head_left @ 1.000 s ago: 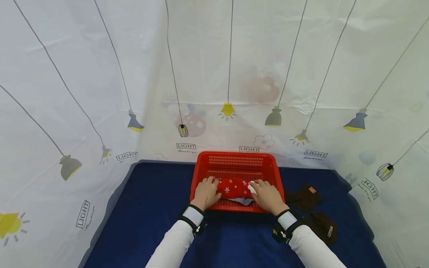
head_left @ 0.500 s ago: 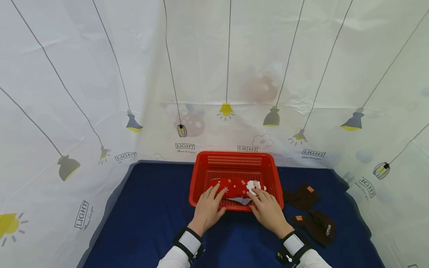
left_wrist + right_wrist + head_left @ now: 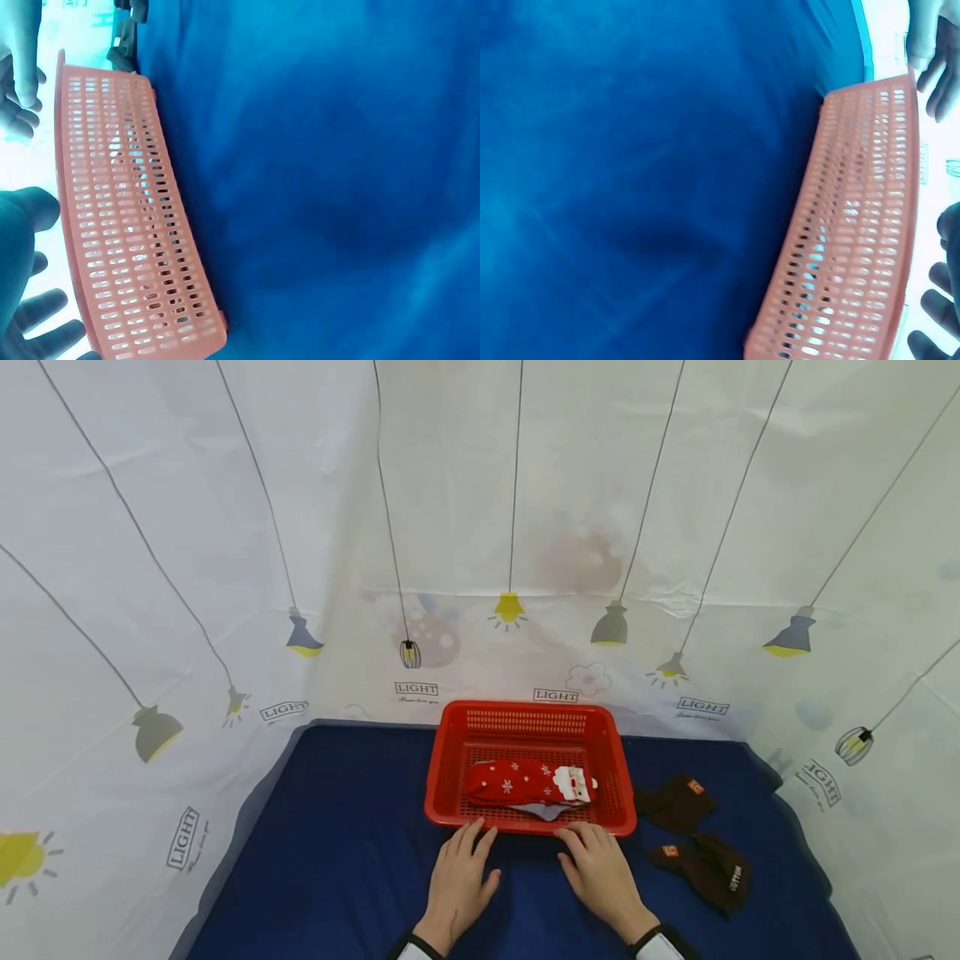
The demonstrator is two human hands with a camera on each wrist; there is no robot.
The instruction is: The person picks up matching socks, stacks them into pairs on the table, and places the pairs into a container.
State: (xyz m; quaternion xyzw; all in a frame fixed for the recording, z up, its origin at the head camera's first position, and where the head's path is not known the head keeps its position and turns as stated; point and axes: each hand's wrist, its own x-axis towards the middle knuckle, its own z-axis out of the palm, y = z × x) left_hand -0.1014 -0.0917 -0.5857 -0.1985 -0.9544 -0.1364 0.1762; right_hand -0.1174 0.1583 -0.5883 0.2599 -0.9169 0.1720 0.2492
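In the head view a red plastic basket with slotted walls sits on the blue cloth. Inside it lies a red sock with white snowflakes and a Santa face, a grey patch showing beneath its near edge. My left hand hovers in front of the basket's left front, fingers spread and bare of anything. My right hand is likewise loosely extended at the right front, fingertips right at the rim. Both wrist views show the basket's near wall from outside, the fingers level with its top edge.
To the right of the basket two brown socks with orange labels lie on the blue cloth. A white sheet printed with hanging lamps rises behind the basket and along both sides.
Both hands have let go of the red sock and drawn back toward the body, out of the basket. The sock stays in the basket, its Santa face now uncovered.
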